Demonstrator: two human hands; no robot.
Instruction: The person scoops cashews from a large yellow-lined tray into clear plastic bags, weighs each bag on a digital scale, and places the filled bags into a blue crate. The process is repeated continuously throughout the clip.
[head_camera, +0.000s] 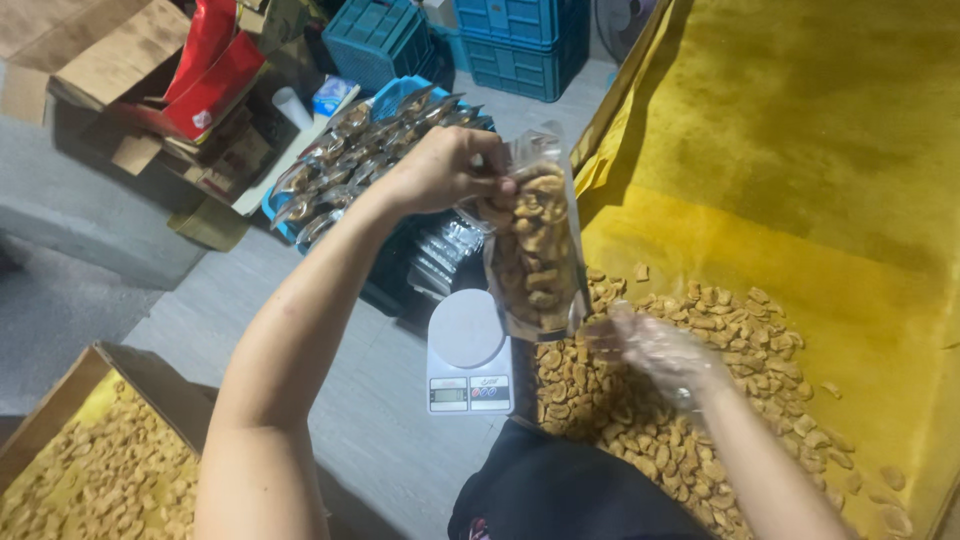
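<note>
Hands first: our left hand (440, 170) is raised and pinches the top edge of a clear plastic pouch filled with golden-brown fried snack pieces (535, 245), fingers pressed together on the mouth of the bag so that it hangs upright below the grip. Our right hand (655, 345), blurred and covered in a thin see-through plastic glove, sits just below and to the right of the pouch with its fingers loosely spread; whether it touches the bottom of the pouch we cannot tell. Under that hand lies a loose heap of the same golden-brown snack pieces (680, 420), spread over a yellow sheet (800, 150) that runs well beyond it to the right. Directly beneath the hanging pouch, between our two forearms, stands a small white digital kitchen scale with a round platform (468, 352), resting on the grey floor (200, 320). Beyond the left hand a blue plastic crate (390, 100) carries a row of filled, sealed clear pouches (350, 160), and farther off stand more stacked blue crates (520, 45) and brown cardboard boxes with red packaging (150, 70). Near our left elbow a brown cardboard tray lined in yellow (90, 460) holds more snack pieces.
</note>
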